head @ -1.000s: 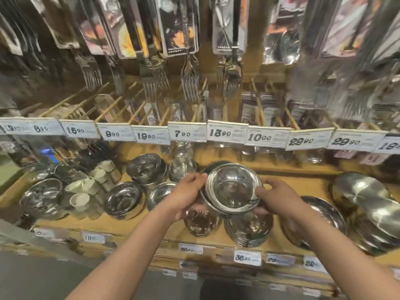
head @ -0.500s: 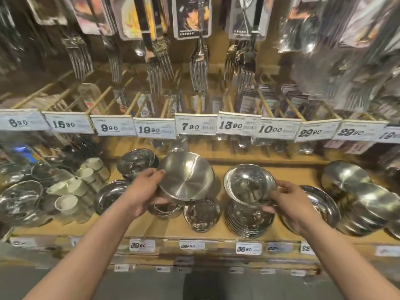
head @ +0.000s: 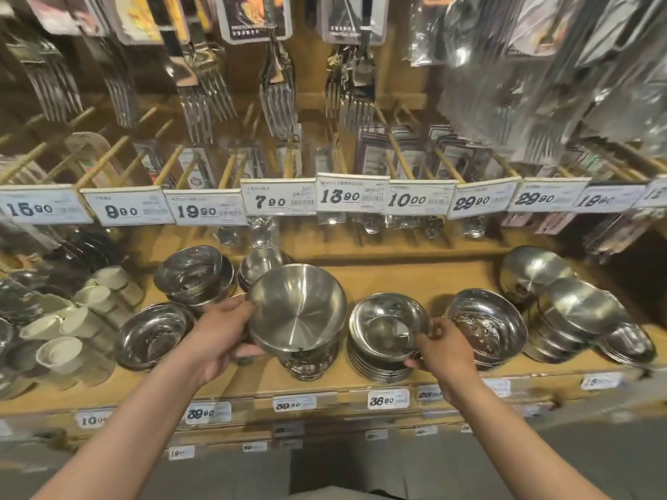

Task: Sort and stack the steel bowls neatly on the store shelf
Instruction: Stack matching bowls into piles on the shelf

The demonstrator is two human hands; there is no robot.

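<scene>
The left hand (head: 220, 337) gripped a large brushed steel bowl (head: 297, 308), fingers curled over its near-left rim and the thumb under its edge, and held it tilted so that its inside faced the camera. The bowl hung above the wooden shelf (head: 393, 279), over a shiny footed bowl (head: 306, 364) that stood on the shelf boards just below it. The right hand (head: 442, 350) pinched the near-right rim of a smaller polished bowl (head: 386, 324), which sat as the top piece on a stack of bowls (head: 379, 369) resting on the shelf, just to the right of the held bowl. Further right stood a deeper single bowl (head: 485, 324), and beyond it a leaning group of brushed bowls (head: 570, 308) lay on their sides, overlapping one another. To the left of the left hand a shallow shiny bowl (head: 153, 333) rested on the shelf, with a short stack of shiny bowls (head: 195, 274) behind it and another small stack (head: 261, 263) partly hidden by the held bowl. At the far left lay a cluster of small pale cups (head: 68, 323). White price tags (head: 278, 201) ran in a row above the shelf, and packs of forks (head: 278, 99) hung higher up. More price labels (head: 388, 399) lined the shelf's front edge.
</scene>
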